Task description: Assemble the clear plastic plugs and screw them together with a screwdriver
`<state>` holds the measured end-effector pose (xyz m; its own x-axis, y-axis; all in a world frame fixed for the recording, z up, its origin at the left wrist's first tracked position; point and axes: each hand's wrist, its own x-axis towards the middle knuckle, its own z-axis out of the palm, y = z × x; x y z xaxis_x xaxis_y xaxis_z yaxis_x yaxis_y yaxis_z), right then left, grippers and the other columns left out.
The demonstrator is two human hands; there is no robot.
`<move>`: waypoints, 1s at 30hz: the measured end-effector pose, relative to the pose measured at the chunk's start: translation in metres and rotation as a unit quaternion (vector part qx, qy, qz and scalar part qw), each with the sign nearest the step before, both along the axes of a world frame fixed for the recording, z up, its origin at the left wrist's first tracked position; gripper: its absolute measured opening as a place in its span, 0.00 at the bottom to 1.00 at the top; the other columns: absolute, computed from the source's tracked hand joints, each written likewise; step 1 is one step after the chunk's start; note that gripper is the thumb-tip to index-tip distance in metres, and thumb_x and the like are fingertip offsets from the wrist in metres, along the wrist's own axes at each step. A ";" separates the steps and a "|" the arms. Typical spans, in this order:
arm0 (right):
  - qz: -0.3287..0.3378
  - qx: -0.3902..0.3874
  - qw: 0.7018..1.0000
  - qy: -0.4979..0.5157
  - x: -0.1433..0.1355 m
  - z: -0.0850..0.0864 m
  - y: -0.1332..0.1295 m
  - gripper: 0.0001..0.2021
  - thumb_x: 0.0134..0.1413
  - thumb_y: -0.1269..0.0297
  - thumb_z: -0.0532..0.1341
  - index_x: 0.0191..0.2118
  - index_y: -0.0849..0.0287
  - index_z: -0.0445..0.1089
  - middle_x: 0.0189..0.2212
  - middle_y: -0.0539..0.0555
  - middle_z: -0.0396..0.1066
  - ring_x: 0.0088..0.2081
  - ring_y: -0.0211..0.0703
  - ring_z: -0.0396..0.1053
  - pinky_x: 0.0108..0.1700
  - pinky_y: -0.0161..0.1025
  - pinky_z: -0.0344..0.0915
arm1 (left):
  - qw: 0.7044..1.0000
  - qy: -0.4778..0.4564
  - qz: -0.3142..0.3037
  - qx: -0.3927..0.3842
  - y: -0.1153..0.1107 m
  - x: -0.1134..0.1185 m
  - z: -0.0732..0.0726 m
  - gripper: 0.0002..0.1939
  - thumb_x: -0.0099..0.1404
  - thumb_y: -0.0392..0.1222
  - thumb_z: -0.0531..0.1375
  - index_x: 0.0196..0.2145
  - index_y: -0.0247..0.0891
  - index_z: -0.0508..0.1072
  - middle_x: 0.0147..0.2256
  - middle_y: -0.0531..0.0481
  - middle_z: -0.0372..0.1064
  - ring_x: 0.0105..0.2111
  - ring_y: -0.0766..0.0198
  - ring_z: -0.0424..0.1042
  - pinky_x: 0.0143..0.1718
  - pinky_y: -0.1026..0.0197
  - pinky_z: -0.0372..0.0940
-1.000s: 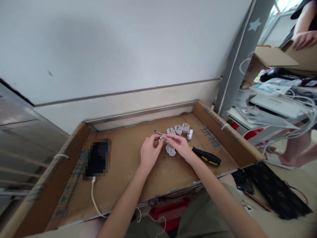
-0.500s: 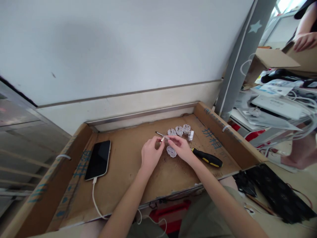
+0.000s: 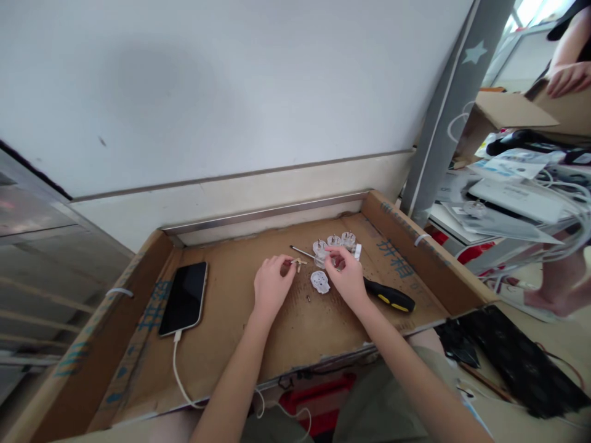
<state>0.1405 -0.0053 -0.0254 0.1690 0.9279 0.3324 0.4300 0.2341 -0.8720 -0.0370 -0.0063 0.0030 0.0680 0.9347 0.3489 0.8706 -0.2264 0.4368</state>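
Observation:
My left hand [image 3: 273,284], over the middle of the cardboard tray, pinches a small brass-coloured metal part [image 3: 298,263] between thumb and fingertips. To its right, my right hand [image 3: 345,274] is closed on a clear plastic piece [image 3: 322,257], partly covered by the fingers. Between and just below the hands lies a round white plug part with holes [image 3: 320,282], and beneath it a tiny screw [image 3: 308,298]. Clear plugs with upright pins [image 3: 348,237] stand in a row behind my right hand. A screwdriver with a black and yellow handle [image 3: 391,296] passes under that hand, its shaft pointing left.
A black phone [image 3: 183,298] with a white cable lies at the tray's left. Raised cardboard walls [image 3: 410,246] border the tray. At the upper right, another person's hand [image 3: 567,79] rests on an open box [image 3: 514,109], above a cluttered table. A black panel [image 3: 521,360] lies at the lower right.
My hands have moved apart, the left slightly left and the right to the right. The brass part and clear piece are now separate, one in each hand. More of the screwdriver shaft shows.

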 end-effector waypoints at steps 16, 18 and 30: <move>0.030 0.002 0.999 -0.023 -0.003 0.001 -0.003 0.18 0.57 0.56 0.52 0.47 0.64 0.63 0.37 0.54 0.66 0.34 0.30 0.64 0.38 0.33 0.66 | 0.998 0.057 -0.023 -0.009 0.000 0.002 -0.006 0.10 0.62 0.45 0.57 0.41 0.43 0.74 0.37 0.49 0.71 0.39 0.56 0.66 0.40 0.57 0.61; 0.025 -0.011 1.000 0.005 -0.003 0.001 -0.001 0.18 0.57 0.56 0.52 0.47 0.65 0.62 0.36 0.54 0.66 0.33 0.29 0.64 0.36 0.32 0.66 | 0.997 0.064 -0.034 -0.007 0.000 0.003 -0.007 0.11 0.62 0.45 0.57 0.42 0.44 0.74 0.38 0.49 0.71 0.40 0.56 0.65 0.41 0.57 0.61; 0.055 -0.056 0.989 0.123 -0.005 0.004 -0.002 0.19 0.56 0.58 0.55 0.49 0.64 0.61 0.39 0.54 0.65 0.36 0.30 0.64 0.37 0.33 0.67 | 0.995 0.090 -0.029 -0.012 0.005 0.005 -0.007 0.09 0.64 0.44 0.55 0.39 0.44 0.74 0.38 0.49 0.71 0.40 0.56 0.65 0.40 0.57 0.59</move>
<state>0.1358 -0.0071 -0.0217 0.1277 0.9738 0.1882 0.1780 0.1642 -0.9702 -0.0317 -0.0012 -0.0040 0.1821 0.9350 0.3042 0.9207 -0.2708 0.2812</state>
